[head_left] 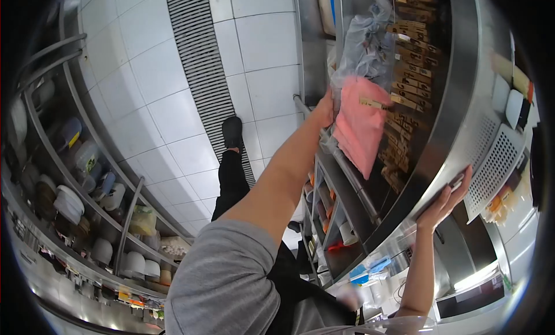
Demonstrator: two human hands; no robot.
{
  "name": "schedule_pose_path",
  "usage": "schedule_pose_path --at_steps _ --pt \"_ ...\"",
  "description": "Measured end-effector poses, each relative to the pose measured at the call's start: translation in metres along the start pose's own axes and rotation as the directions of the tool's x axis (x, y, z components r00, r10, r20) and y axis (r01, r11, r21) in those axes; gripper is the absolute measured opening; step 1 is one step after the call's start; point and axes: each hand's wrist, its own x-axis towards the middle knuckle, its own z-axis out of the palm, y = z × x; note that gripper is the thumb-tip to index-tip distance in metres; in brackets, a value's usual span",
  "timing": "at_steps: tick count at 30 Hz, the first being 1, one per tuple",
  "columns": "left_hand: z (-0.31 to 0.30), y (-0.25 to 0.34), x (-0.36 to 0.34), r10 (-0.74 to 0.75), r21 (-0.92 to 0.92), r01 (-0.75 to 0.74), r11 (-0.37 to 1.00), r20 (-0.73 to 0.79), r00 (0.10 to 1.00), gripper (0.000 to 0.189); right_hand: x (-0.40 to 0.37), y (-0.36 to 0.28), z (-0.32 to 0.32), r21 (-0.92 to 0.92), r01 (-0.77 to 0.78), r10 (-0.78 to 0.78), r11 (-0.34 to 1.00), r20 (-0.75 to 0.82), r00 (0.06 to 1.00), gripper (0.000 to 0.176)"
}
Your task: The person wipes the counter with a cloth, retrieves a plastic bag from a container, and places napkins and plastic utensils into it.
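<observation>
My left hand (pixel 327 108) reaches to the edge of a steel counter, at the near side of a pink cloth (pixel 361 124). Its fingers are mostly hidden by the cloth and the counter edge, so its grip cannot be made out. A wooden clothespin (pixel 374 103) lies over the pink cloth. Crumpled clear plastic bags (pixel 367 45) are bunched beside it. Numbered wooden clothespins (pixel 411 77) stand in rows along a dark strip. My right hand (pixel 446 203) rests on the steel ledge (pixel 448 155) with its fingers stretched out and apart.
A white perforated basket (pixel 494 170) sits beyond the ledge. Shelves under the counter (pixel 341 210) hold small items. On the left, a steel rack (pixel 63 161) carries bowls and containers. A floor drain grate (pixel 199 57) runs through the white tiles, with my shoe (pixel 232 132) on it.
</observation>
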Motion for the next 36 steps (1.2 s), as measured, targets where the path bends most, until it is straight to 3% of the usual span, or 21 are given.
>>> schedule_pose_path --at_steps 1,4,5,7,9,11,12,13,14,16,17,19,20,22,23,26,29,32,36 --pt "-0.01 0.0 0.01 -0.049 -0.037 0.051 0.998 0.054 0.997 0.077 0.001 -0.002 0.0 -0.005 -0.027 0.027 1.0 0.007 1.0 0.074" --pt "-0.026 0.005 0.043 -0.014 0.2 0.057 0.978 -0.21 0.978 0.083 0.0 -0.007 0.002 0.073 -0.166 0.164 0.984 0.033 0.986 0.082" --pt "-0.036 0.003 0.046 -0.027 0.055 0.028 0.998 -0.015 1.0 0.085 0.0 -0.009 0.002 0.078 -0.213 0.21 0.974 0.044 0.977 0.086" --pt "-0.073 0.015 0.044 -0.277 0.235 0.248 0.94 0.099 0.956 0.083 -0.002 -0.01 0.001 0.063 -0.228 0.226 0.972 0.049 0.973 0.087" --pt "-0.095 0.043 0.042 -0.454 0.401 0.396 0.826 0.056 0.889 0.079 -0.005 -0.005 0.003 0.103 -0.228 0.226 0.968 0.031 0.974 0.085" --pt "-0.097 0.077 0.035 -0.533 0.511 0.519 0.686 -0.133 0.835 0.071 -0.031 0.044 -0.015 -0.039 -0.11 0.11 0.993 0.005 0.994 0.078" --pt "-0.105 0.069 0.063 -0.294 0.525 0.29 0.8 -0.077 0.953 0.068 -0.037 0.051 -0.02 -0.136 -0.013 0.017 0.991 0.031 0.999 0.074" --pt "-0.115 0.054 0.099 -0.033 0.517 0.039 0.855 -0.02 0.999 0.065 -0.042 0.059 -0.025 -0.228 0.087 -0.076 0.97 0.057 0.995 0.07" --pt "-0.125 0.039 0.135 0.231 0.514 -0.218 0.83 0.038 0.972 0.063 -0.042 0.058 -0.026 -0.338 0.226 -0.193 0.914 0.128 0.973 0.066" --pt "-0.08 0.047 0.145 0.197 0.468 -0.178 0.865 0.008 0.98 0.063 -0.064 0.078 -0.041 -0.211 0.076 -0.056 0.975 0.101 0.993 0.061" --pt "-0.061 0.052 0.141 0.151 0.456 -0.129 0.88 -0.01 0.989 0.063 -0.095 0.116 -0.054 0.05 -0.214 0.211 0.976 0.056 0.976 0.061" --pt "-0.046 0.053 0.136 0.129 0.444 -0.097 0.891 -0.042 0.991 0.063 -0.117 0.142 -0.065 0.306 -0.489 0.488 0.817 0.087 0.869 0.061" --pt "-0.043 0.055 0.132 0.131 0.441 -0.092 0.893 -0.06 0.989 0.063 -0.123 0.153 -0.07 0.308 -0.509 0.508 0.803 0.093 0.857 0.062" --pt "-0.037 0.058 0.123 0.163 0.445 -0.107 0.889 -0.091 0.982 0.063 -0.107 0.141 -0.06 0.121 -0.378 0.375 0.918 0.043 0.926 0.064" --pt "-0.038 0.055 0.124 0.18 0.45 -0.113 0.886 -0.108 0.978 0.063 -0.081 0.103 -0.045 -0.087 -0.211 0.214 0.974 0.027 0.976 0.065" --pt "-0.03 0.048 0.118 0.262 0.502 -0.141 0.853 -0.18 0.948 0.063 -0.057 0.076 -0.029 -0.189 -0.137 0.144 0.972 0.026 0.989 0.076" --pt "-0.019 0.04 0.109 0.426 0.644 -0.141 0.752 -0.311 0.849 0.063 -0.031 0.043 -0.018 -0.094 -0.18 0.184 0.979 0.031 0.983 0.083" --pt "-0.025 0.035 0.073 0.636 0.816 -0.025 0.578 -0.431 0.641 0.063 -0.018 0.018 -0.004 0.001 -0.242 0.241 0.97 0.035 0.97 0.089" --pt "-0.1 0.04 0.032 0.752 0.892 0.058 0.448 -0.411 0.516 0.066 -0.006 0.004 0.005 0.079 -0.244 0.246 0.966 -0.01 0.969 0.093"
